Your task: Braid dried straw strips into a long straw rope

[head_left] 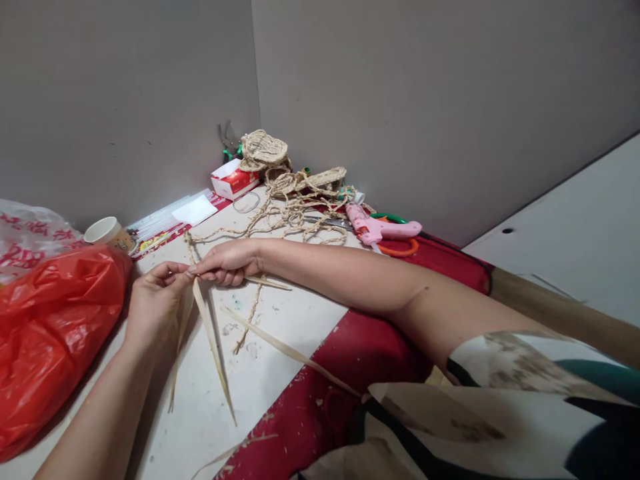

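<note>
While both hands meet over the white board (280, 333), the left hand (159, 293) and the right hand (225, 263) are closed on the pale strips (214, 340) at the near end of a twisted cord (191, 248), thumbs and fingertips pinched together. Two strips hang toward the viewer from that grip, and another sticks out past the right hand's curled fingers.

Among the containers, a red plastic bag (65, 333) lies bulging beside the left forearm, its contents hidden by the film. Behind it sits a whitish bag with red print (35, 237), also closed to view. A paper cup (107, 232) stands tilted next to them — its pale inner wall shows, but the bottom cannot be seen. Near the wall corner, a small red-and-white box (234, 181) has a white top; what it holds cannot be told.

Just beside the box is a coiled bundle of cord (264, 148), with green-handled pliers (230, 145) at its left. More cord (310, 190) spreads in loops toward a pink glue gun (377, 227), which lies over orange-handled scissors (403, 249). A loose strip (295, 353) runs across the board onto the red cloth (370, 340).
</note>
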Tool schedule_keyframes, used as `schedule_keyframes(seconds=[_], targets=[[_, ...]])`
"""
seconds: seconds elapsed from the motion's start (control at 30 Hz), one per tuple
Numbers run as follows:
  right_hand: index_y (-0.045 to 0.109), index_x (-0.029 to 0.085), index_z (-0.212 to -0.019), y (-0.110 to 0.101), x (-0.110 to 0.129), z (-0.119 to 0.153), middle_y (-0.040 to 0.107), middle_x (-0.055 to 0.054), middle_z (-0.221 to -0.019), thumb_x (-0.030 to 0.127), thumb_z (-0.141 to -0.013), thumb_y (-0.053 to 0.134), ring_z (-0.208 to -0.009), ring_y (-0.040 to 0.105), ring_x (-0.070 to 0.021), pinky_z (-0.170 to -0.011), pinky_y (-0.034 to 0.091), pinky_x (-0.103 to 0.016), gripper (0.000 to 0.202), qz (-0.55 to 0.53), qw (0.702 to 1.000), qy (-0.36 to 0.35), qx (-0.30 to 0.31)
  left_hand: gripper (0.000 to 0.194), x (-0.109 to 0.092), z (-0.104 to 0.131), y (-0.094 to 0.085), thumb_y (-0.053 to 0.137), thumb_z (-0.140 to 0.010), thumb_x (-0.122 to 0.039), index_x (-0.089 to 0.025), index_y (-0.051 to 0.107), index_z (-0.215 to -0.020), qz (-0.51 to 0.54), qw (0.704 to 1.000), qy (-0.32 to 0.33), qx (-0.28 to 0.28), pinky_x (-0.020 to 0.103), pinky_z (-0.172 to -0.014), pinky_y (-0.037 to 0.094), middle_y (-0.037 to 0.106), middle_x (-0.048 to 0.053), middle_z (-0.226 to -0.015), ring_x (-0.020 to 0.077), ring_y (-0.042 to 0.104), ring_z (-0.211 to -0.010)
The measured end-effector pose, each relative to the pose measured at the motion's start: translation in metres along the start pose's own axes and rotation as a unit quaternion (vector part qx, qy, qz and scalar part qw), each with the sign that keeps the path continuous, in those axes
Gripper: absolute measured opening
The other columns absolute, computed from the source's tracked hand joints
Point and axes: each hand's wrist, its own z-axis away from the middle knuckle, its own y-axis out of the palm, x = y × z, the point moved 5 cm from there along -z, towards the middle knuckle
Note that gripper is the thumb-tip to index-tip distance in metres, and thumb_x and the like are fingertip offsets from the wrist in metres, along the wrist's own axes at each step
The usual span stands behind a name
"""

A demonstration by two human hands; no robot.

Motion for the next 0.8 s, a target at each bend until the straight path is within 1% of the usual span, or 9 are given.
schedule_keyframes(seconds=[0.1, 0.2, 0.3, 0.37, 0.4, 0.53, 0.63, 0.73, 0.8], targets=[[0.048, 0.012, -0.070, 0.005, -0.002, 0.000, 0.019, 0.011, -0.044, 0.034, -0.092, 0.042, -0.031, 0.015, -0.0013, -0.029, 0.012, -0.011, 0.032, -0.068, 0.998, 0.007, 0.008, 0.024, -0.003, -0.001, -0.001, 0.078, -0.055, -0.027, -0.014, 0.067, -0.071, -0.028, 0.999, 0.023, 0.006, 0.014, -0.038, 0.026, 0.059, -0.002, -0.055, 0.0036, 0.038, -0.041], [0.055, 0.009, -0.078, 0.010, -0.005, -0.002, 0.018, 0.011, -0.044, 0.031, -0.094, 0.036, -0.031, 0.013, -0.0014, -0.028, 0.012, -0.011, 0.034, -0.104, 0.995, 0.001, 0.002, 0.027, -0.001, -0.003, -0.003, 0.079, -0.051, -0.025, -0.014, 0.068, -0.074, -0.037, 0.999, -0.003, 0.019, 0.015, -0.041, 0.030, 0.061, 0.000, -0.058, 0.0055, 0.043, -0.044], [0.055, 0.009, -0.076, 0.012, -0.008, -0.003, 0.017, 0.012, -0.044, 0.026, -0.092, 0.037, -0.031, 0.012, -0.0014, -0.028, 0.010, -0.012, 0.030, -0.102, 0.994, -0.012, -0.042, 0.025, -0.001, -0.005, -0.005, 0.073, -0.054, -0.022, -0.013, 0.068, -0.076, -0.050, 0.997, -0.027, 0.043, 0.016, -0.040, 0.029, 0.057, -0.001, -0.052, 0.0057, 0.041, -0.042], [0.055, 0.009, -0.075, 0.013, -0.009, -0.003, 0.018, 0.012, -0.044, 0.022, -0.089, 0.040, -0.031, 0.012, -0.0012, -0.028, 0.010, -0.012, 0.024, -0.090, 0.993, -0.026, -0.077, 0.021, -0.003, -0.004, -0.006, 0.067, -0.059, -0.023, -0.013, 0.068, -0.078, -0.086, 0.995, -0.030, 0.051, 0.016, -0.040, 0.027, 0.051, -0.004, -0.047, 0.0056, 0.037, -0.040], [0.055, 0.009, -0.075, 0.013, -0.009, -0.002, 0.019, 0.012, -0.044, 0.021, -0.087, 0.042, -0.031, 0.013, -0.0011, -0.029, 0.010, -0.012, 0.021, -0.085, 0.991, -0.035, -0.093, 0.020, -0.005, -0.003, -0.006, 0.064, -0.062, -0.023, -0.013, 0.067, -0.079, -0.111, 0.992, -0.031, 0.057, 0.016, -0.040, 0.027, 0.050, -0.004, -0.047, 0.0059, 0.037, -0.041], [0.049, 0.012, -0.071, 0.015, -0.009, 0.000, 0.024, 0.011, -0.044, 0.018, -0.083, 0.044, -0.032, 0.015, -0.0010, -0.030, 0.011, -0.012, 0.015, -0.091, 0.985, -0.058, -0.138, 0.025, -0.010, 0.004, 0.000, 0.059, -0.070, -0.030, -0.014, 0.064, -0.088, -0.194, 0.977, -0.035, 0.080, 0.018, -0.039, 0.029, 0.058, -0.001, -0.057, 0.0077, 0.040, -0.041], [0.040, 0.015, -0.065, 0.017, -0.010, 0.000, 0.024, 0.011, -0.042, 0.018, -0.083, 0.044, -0.032, 0.014, -0.0012, -0.030, 0.010, -0.012, 0.019, -0.118, 0.982, -0.060, -0.138, 0.028, -0.012, 0.011, 0.007, 0.056, -0.073, -0.034, -0.015, 0.061, -0.094, -0.246, 0.965, 0.000, 0.090, 0.021, -0.038, 0.032, 0.056, -0.003, -0.052, 0.0101, 0.042, -0.039], [0.034, 0.017, -0.064, 0.019, -0.012, -0.001, 0.023, 0.012, -0.041, 0.019, -0.084, 0.045, -0.031, 0.014, -0.0017, -0.030, 0.010, -0.012, 0.023, -0.143, 0.978, -0.064, -0.139, 0.031, -0.012, 0.019, 0.013, 0.052, -0.076, -0.032, -0.015, 0.058, -0.101, -0.342, 0.935, 0.043, 0.082, 0.022, -0.040, 0.033, 0.056, -0.003, -0.048, 0.0124, 0.045, -0.039], [0.033, 0.017, -0.064, 0.019, -0.012, 0.000, 0.025, 0.011, -0.041, 0.017, -0.084, 0.045, -0.031, 0.016, -0.0017, -0.030, 0.011, -0.012, 0.024, -0.149, 0.976, -0.069, -0.145, 0.036, -0.013, 0.023, 0.017, 0.050, -0.076, -0.030, -0.015, 0.057, -0.108, -0.394, 0.914, 0.062, 0.072, 0.023, -0.044, 0.036, 0.060, -0.001, -0.052, 0.0133, 0.049, -0.042]])
